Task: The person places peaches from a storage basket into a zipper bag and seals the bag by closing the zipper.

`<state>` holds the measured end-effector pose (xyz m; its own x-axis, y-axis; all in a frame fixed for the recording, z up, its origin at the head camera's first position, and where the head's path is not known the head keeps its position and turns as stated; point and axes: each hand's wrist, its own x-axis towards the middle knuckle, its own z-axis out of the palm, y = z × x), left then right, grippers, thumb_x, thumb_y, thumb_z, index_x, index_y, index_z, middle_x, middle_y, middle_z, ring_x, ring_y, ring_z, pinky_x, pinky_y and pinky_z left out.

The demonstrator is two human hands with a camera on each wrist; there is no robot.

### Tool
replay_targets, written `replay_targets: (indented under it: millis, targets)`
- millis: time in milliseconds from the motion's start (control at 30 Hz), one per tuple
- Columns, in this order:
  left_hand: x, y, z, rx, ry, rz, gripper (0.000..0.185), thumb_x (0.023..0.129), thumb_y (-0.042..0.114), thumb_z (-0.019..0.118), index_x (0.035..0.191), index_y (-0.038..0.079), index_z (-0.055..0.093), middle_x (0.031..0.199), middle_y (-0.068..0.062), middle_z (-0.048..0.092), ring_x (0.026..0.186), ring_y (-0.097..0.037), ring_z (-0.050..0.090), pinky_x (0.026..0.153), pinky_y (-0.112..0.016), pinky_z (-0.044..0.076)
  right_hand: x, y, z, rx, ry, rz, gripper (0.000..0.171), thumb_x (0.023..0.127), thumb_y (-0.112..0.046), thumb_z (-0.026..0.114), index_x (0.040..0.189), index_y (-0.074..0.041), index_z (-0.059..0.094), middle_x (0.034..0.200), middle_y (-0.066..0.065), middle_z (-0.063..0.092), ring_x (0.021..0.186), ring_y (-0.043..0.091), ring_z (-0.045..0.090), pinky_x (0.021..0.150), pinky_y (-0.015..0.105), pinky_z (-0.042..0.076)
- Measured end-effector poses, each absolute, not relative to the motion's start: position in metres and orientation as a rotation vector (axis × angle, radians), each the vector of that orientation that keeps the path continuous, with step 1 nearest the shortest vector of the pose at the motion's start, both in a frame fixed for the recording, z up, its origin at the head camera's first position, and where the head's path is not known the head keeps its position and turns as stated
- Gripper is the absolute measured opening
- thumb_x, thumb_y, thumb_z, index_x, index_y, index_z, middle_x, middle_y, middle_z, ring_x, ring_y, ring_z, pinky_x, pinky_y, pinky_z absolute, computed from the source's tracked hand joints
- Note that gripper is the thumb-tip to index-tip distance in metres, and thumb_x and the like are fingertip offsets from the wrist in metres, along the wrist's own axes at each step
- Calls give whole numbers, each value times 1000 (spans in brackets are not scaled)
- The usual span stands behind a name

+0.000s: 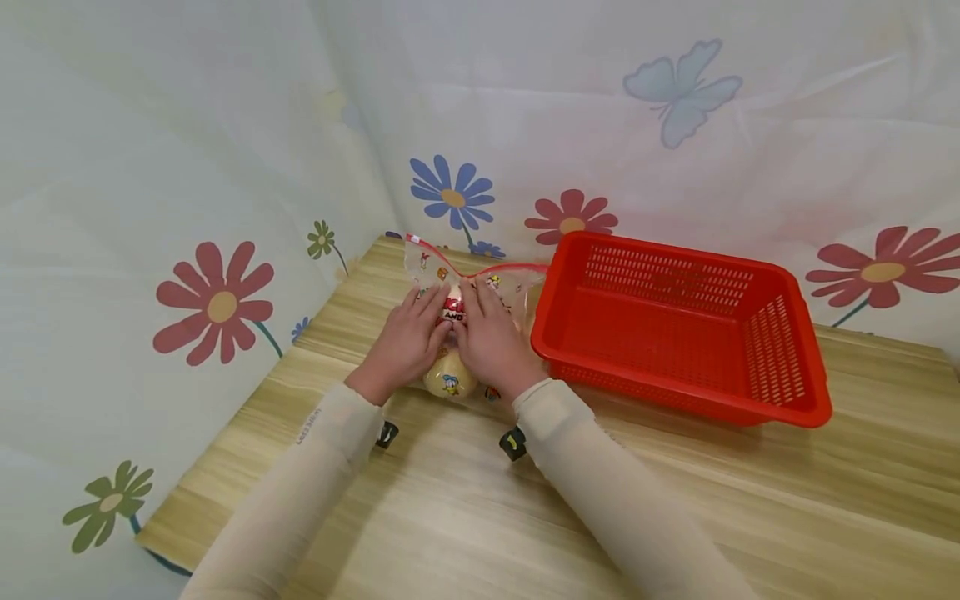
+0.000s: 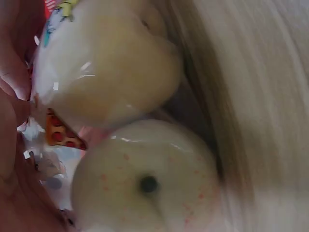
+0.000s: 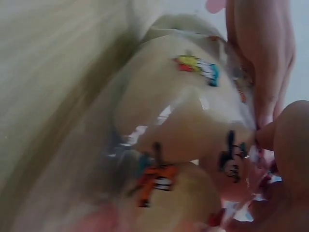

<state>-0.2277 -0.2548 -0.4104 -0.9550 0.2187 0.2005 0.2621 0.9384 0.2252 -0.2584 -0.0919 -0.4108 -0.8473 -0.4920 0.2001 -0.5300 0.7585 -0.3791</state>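
Hands: left hand (image 1: 405,342) and right hand (image 1: 491,337) press flat on zip bag (image 1: 465,283) of pale round fruit (image 1: 450,377) beside red basket (image 1: 675,321) | risk: fruit (smooth, rounded) may squirt out under pressing, or the plastic may split.

- One clear plastic zip bag (image 1: 480,279) printed with cartoon figures.
- Two pale cream round buns (image 2: 145,181) inside it.
- One red perforated plastic basket (image 1: 780,367).
- One light wood-grain table (image 1: 465,508).
- Two hands: left hand (image 1: 405,342), right hand (image 1: 491,342).
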Motion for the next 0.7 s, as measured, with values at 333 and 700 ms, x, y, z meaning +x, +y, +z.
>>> replay_targets:
  millis: [333, 700]
  targets:
    - [-238, -252, -427, -231, -2976, -291, 59, 104, 41, 29, 157, 25, 10, 160, -17, 22, 143, -49, 22, 106, -68, 30, -265, -96, -434, 766, -2881, 567, 71, 101, -39, 41, 157, -15, 5, 163, 11, 12, 151, 28, 14, 118, 55, 22]
    - [-237, -254, -425, -252, -3033, -269, 59, 103, 47, 28, 157, 27, 11, 161, -15, 21, 143, -45, 27, 109, -64, 30, -266, -93, -432, 774, -2886, 547, 68, 99, -40, 43, 155, -12, 17, 161, 11, 22, 149, 29, 20, 117, 54, 24]
